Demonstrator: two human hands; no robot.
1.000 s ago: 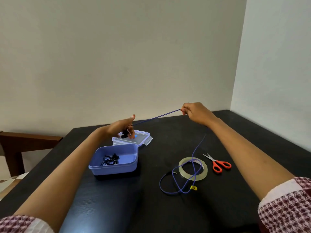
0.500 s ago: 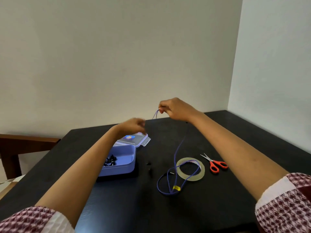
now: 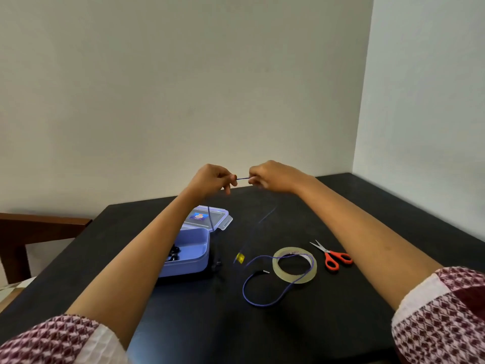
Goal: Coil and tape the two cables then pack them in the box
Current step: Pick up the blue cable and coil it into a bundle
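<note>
The left hand (image 3: 212, 179) and right hand (image 3: 270, 177) were raised close together behind the box (image 3: 189, 266), each grip pinched on a short stretch of purple cable (image 3: 242, 178). Its remainder was trailed onto the surface (image 3: 288, 324) right of the box, across the tape roll (image 3: 296, 280); scissors (image 3: 333, 258) were laid farther right.

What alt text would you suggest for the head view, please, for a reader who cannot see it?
A left hand and right hand pinch a purple cable between them above a table; its slack trails down across a tape roll. A box holding a black cable stands at left, scissors at right.
</note>
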